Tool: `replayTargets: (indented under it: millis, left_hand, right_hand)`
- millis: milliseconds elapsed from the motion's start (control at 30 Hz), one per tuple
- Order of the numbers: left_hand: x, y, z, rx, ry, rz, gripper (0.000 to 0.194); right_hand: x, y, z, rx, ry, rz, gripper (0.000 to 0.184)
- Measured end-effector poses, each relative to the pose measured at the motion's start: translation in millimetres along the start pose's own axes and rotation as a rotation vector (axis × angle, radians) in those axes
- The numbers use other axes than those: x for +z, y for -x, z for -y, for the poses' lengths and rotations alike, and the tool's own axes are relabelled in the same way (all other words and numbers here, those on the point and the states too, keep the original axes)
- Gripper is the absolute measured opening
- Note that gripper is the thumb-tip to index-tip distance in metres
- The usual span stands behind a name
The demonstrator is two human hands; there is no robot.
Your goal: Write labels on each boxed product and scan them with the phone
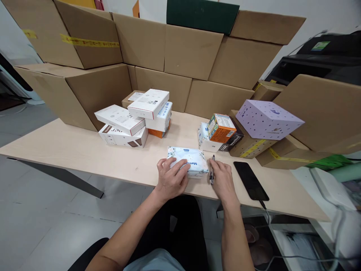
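Observation:
A pack of tissues [194, 153] in white and pale-blue floral wrapping lies flat near the front edge of the table. My left hand [172, 177] rests on its near left part, fingers apart and bent over the top, partly covering the lettering. Just right of the pack, my right hand [224, 178] has its fingers closed around a pen [211, 171] with a dark tip and clear barrel. The pen points away from me, low over the tabletop. Whether it touches the table I cannot tell.
White boxes [121, 118] are stacked at the back left. An orange box [222, 127] sits on another tissue pack at right, beside a purple dotted box [267, 118]. A black phone [250, 180] with a cable lies right of my hand. Cardboard walls [158, 84] enclose the back.

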State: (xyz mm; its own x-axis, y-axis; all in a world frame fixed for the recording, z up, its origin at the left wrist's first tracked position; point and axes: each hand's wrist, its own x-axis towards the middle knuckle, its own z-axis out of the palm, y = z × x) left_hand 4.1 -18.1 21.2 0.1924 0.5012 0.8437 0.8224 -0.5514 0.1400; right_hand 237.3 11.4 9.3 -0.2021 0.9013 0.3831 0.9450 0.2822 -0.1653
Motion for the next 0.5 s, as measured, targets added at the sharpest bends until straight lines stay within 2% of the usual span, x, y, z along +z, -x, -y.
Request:
replayTargets:
  millis: [267,400,500]
  left_hand:
    - [-0.3,-2.3,-0.5,0.009,-0.025,-0.013,0.032]
    - [0.8,-2.9,1.2,0.017,-0.013,-0.024,0.032]
    - [0.9,-2.7,1.9,0.014,-0.009,-0.020,0.032]
  right_hand:
    - [-6.4,-6.9,14.5,0.051,0.112,0.105,0.048]
    - [-6.9,-3.1,14.3,0.034,0.075,0.095,0.046]
    - [-12.0,8.0,3.4,0.050,0.023,0.026,0.045]
